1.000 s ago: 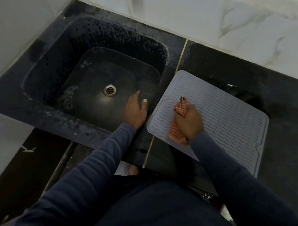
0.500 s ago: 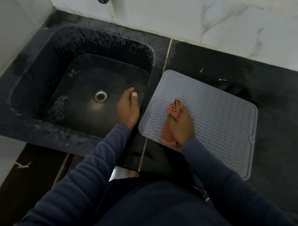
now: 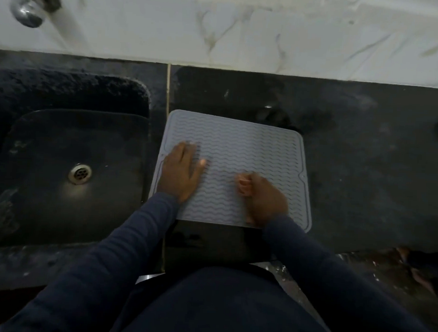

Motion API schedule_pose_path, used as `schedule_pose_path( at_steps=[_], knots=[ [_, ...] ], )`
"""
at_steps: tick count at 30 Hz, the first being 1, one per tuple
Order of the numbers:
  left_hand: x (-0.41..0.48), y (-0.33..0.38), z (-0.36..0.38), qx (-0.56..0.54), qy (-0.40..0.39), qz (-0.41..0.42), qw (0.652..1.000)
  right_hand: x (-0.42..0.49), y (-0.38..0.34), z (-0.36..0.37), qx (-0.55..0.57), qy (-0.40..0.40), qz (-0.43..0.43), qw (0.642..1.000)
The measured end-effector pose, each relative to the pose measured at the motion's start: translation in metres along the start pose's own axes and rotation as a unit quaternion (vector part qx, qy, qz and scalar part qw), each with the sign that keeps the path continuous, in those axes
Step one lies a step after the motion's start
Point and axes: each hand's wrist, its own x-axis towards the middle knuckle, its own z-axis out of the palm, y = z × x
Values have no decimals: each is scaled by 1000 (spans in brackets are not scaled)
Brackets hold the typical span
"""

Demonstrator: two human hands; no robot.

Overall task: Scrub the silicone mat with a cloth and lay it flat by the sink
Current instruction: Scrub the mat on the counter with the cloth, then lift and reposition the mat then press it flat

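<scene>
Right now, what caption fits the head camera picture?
Left hand flat on grey mat, right hand scrubbing with cloth.

Home kitchen: black stone counter [image 3: 361, 170] with sunken sink [image 3: 64, 160], metal drain [image 3: 80, 173], tap [image 3: 29, 7], white marble wall tiles [image 3: 242, 30].

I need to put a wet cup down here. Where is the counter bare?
Bare counter lies right of the silicone mat, out to the frame edge, and behind it up to the wall tiles. The mat itself is crowded: left hand flat on it, right hand bunching the cloth.
</scene>
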Motion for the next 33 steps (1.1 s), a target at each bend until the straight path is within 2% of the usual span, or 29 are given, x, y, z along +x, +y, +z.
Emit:
schedule_pose_path(
  at_steps=[2,4,7,9,12,14,16,19,22,24,29,33],
  knots=[
    [-6,-11,14,108,-27,32,993,-8,61,-24,-26,33,94,995],
    [-7,-13,16,134,-14,33,990,-7,101,-50,-28,74,193,978],
    [-7,-11,15,145,-15,37,989,2,100,-65,-21,125,229,965],
    [-7,-9,14,150,-12,32,988,8,62,-55,19,129,171,977],
    [-8,-8,13,159,-15,23,987,3,-19,-12,21,60,2,998],
    [-7,-8,11,162,-15,26,986,-5,-59,14,-40,-20,-94,995],
    [-6,-9,11,158,-14,22,987,-3,-59,16,-81,-57,-123,987],
    [-7,-7,12,156,-10,13,988,16,2,-20,-41,-18,-17,999],
    [-7,-7,11,156,-3,3,988,39,73,-65,-103,28,116,988],
    [-7,-7,10,142,14,-21,990,47,96,-85,-126,56,173,975],
    [-1,0,-1,14,77,-120,990,49,118,-91,-92,122,242,958],
    [23,-2,-20,-35,104,-194,975,36,123,-70,-114,95,206,967]
  ],
)
